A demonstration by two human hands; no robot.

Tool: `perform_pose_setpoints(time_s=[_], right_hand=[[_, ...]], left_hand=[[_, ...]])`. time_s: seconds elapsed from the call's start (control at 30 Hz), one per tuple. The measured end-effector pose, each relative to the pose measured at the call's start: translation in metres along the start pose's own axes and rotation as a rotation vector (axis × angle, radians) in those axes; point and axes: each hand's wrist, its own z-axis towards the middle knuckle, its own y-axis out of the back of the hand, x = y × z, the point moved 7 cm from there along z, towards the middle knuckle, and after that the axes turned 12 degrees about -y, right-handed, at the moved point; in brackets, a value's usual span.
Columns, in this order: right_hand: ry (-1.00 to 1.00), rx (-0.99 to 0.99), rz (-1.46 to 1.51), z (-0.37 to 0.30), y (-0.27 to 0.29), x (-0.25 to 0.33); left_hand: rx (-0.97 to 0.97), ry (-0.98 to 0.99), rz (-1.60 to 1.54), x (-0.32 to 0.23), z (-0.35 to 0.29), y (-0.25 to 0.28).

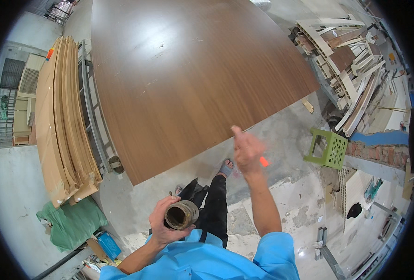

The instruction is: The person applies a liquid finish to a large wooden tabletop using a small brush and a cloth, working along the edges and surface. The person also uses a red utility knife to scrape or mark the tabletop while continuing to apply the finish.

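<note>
In the head view, my left hand (161, 223) is wrapped round an open, dirty round can (182, 213) in front of my body. The can's mouth faces up and its inside looks dark. My right hand (248, 150) is a little blurred at the near edge of a large brown wood-grain panel (193, 88). Its fingers are curled, with one digit pointing forward over the edge. Whatever they may hold is hidden. The panel's surface is shiny and carries a few small pale marks.
Tall brown cardboard sheets (53, 126) stand left of the panel beside a metal frame (91, 105). A green stool (327, 148) stands on the right, below a heap of pale scrap strips (340, 70). Green sheeting (71, 224) lies at lower left.
</note>
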Motion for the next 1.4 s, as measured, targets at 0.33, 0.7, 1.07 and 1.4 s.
perform_pose_setpoints(time_s=[0.33,0.7,1.07,1.4], right_hand=[[-0.050,-0.028,0.011,-0.095,-0.073,0.129],[0.175,0.250,0.020,-0.215,-0.176,0.269],[-0.470,0.152,0.328,-0.210,-0.094,0.186],[-0.509,0.413,-0.020,-0.168,-0.138,0.222]], left_hand=[[-0.143,0.020,-0.058,0.036,-0.096,0.096],[-0.240,0.084,0.056,0.063,-0.202,0.182],[-0.315,0.101,0.085,0.052,-0.202,0.177],[-0.421,0.118,0.023,0.051,-0.202,0.179]])
